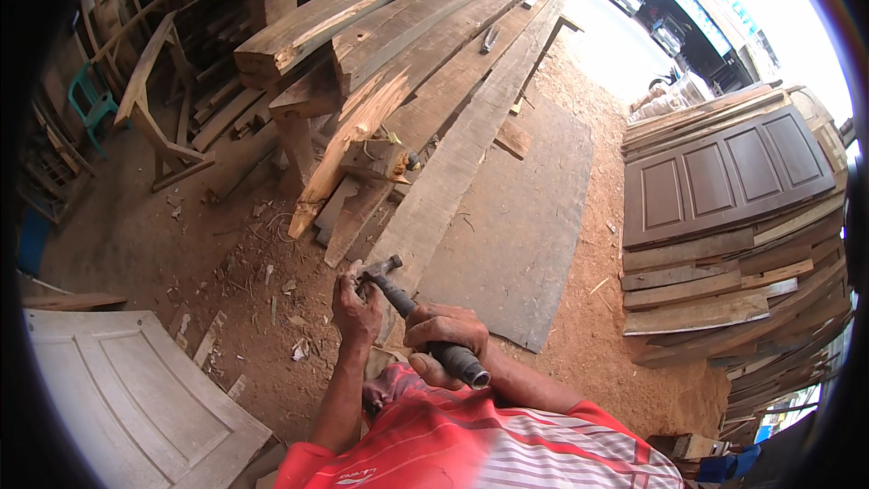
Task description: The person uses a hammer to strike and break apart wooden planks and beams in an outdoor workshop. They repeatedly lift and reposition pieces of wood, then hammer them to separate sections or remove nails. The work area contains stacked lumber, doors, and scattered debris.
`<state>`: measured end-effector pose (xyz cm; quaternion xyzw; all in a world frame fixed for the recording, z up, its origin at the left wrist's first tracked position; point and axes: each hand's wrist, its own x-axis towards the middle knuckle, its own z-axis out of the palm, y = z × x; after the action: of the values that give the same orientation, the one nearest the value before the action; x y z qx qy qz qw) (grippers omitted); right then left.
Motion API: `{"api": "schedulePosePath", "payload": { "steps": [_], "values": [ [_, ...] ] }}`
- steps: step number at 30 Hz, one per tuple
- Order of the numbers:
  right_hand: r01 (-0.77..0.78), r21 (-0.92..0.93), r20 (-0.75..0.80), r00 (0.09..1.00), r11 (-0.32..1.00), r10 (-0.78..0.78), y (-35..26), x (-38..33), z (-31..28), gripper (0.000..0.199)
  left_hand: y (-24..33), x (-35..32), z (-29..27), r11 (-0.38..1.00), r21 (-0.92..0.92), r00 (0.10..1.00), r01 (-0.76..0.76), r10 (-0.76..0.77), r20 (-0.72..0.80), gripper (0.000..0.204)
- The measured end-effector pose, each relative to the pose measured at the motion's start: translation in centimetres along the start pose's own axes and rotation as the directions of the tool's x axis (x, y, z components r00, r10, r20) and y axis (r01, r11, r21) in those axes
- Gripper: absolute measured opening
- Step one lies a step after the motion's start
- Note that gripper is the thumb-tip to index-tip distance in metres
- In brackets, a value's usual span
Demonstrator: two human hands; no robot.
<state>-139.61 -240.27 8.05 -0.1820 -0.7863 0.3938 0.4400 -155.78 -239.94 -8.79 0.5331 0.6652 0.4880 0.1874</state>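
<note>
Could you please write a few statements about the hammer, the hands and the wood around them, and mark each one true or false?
1. The right hand grips the handle of the hammer. True.
2. The left hand is up at the hammer's head. True.
3. The hammer's head rests on the dark panelled door. False: that door lies on a stack of boards far to the right; the hammer is at the near end of a long plank.
4. A white door lies on the ground at the lower left. True.
5. The chair at the far left is red. False: it is green.
</note>
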Motion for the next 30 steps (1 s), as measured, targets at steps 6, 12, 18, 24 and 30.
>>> {"api": "schedulePosePath", "payload": {
  "steps": [6,12,18,24,30],
  "values": [
    [-0.011,-0.004,-0.001,1.000,1.000,0.011,0.02,0.03,0.06,0.016,-0.06,0.02,0.02,1.000,-0.013,1.000,-0.004,0.004,-0.002,0.041],
    [-0.019,-0.001,0.007,1.000,1.000,0.019,-0.02,0.28,-0.17,0.017,-0.36,-0.10,0.34,0.998,-0.042,0.999,0.046,-0.046,-0.005,0.039],
    [-0.012,0.001,0.008,1.000,1.000,0.012,0.09,0.32,-0.29,0.017,0.18,0.02,0.08,1.000,-0.019,1.000,0.010,-0.010,-0.008,0.037],
    [-0.014,0.036,0.007,1.000,0.999,0.013,0.33,0.11,-0.27,0.016,0.37,0.03,0.10,1.000,-0.026,1.000,0.014,-0.014,-0.012,0.038],
    [-0.031,0.040,0.014,0.999,0.999,0.031,-0.06,0.30,-0.37,0.015,0.12,0.01,0.12,1.000,-0.006,1.000,-0.011,0.011,-0.019,0.039]
  ]
}}
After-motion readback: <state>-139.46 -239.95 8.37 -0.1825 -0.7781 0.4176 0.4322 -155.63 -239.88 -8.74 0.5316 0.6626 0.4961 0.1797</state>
